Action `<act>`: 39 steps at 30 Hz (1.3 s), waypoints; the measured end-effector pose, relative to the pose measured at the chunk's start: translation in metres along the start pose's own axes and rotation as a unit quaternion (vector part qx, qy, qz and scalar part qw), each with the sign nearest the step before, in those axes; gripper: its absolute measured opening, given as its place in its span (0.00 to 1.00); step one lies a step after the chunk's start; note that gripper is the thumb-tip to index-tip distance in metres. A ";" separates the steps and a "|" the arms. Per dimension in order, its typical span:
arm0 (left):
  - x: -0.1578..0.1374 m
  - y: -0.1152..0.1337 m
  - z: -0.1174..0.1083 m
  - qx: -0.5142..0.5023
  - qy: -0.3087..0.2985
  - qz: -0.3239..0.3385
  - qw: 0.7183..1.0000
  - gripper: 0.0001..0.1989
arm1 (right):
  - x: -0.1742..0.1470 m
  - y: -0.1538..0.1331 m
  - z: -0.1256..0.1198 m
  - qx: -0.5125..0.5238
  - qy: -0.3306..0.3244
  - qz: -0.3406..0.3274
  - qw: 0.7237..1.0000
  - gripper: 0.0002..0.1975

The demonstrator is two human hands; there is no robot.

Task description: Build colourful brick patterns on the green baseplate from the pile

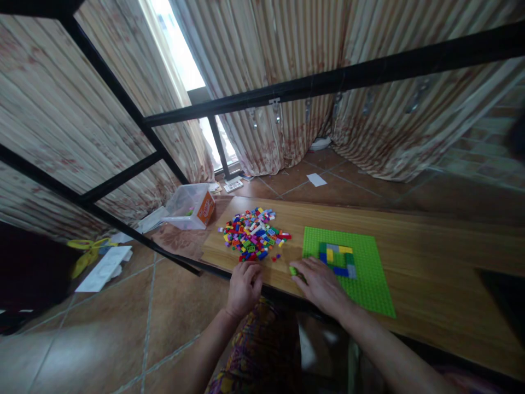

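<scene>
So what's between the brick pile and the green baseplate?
In the head view, wooden tabletop; lower in frame, tiny loose pieces and a lime-green brick in the right hand.

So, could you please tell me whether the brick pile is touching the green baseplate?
Apart: the head view shows a strip of tabletop between the brick pile and the green baseplate.

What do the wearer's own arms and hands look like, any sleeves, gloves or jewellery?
The left hand and right hand are bare, with no gloves. No sleeve covers the visible stretch of the left forearm or right forearm. I can't make out any ring, watch or bracelet.
</scene>
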State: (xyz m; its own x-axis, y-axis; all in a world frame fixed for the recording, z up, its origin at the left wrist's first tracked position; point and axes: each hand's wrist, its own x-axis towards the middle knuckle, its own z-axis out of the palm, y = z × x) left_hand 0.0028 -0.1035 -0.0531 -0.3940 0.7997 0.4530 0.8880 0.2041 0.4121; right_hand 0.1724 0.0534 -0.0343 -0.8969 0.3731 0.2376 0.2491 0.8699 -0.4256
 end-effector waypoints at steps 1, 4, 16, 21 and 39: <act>-0.001 0.000 -0.001 -0.002 -0.018 0.009 1.000 0.05 | 0.000 -0.004 0.003 -0.003 -0.009 -0.008 1.000 0.09; -0.001 0.007 0.001 -0.019 -0.059 0.039 0.997 0.06 | 0.002 -0.011 0.010 -0.017 -0.020 -0.016 1.000 0.09; 0.023 0.025 0.019 -0.059 -0.068 0.033 0.995 0.11 | 0.007 -0.005 0.014 -0.081 0.070 0.006 0.994 0.16; 0.017 0.019 0.015 -0.092 -0.027 0.010 0.995 0.11 | 0.000 -0.019 0.010 -0.019 0.014 -0.059 0.998 0.11; 0.107 -0.093 -0.031 0.077 0.036 -0.204 0.975 0.15 | -0.005 -0.011 0.017 0.035 0.030 -0.064 0.997 0.21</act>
State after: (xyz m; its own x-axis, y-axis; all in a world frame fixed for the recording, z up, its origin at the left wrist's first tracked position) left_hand -0.1299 -0.0545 -0.0184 -0.7326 0.5939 0.3327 0.6769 0.5841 0.4479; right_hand 0.1677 0.0360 -0.0456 -0.8953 0.2815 0.3452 0.1068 0.8881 -0.4472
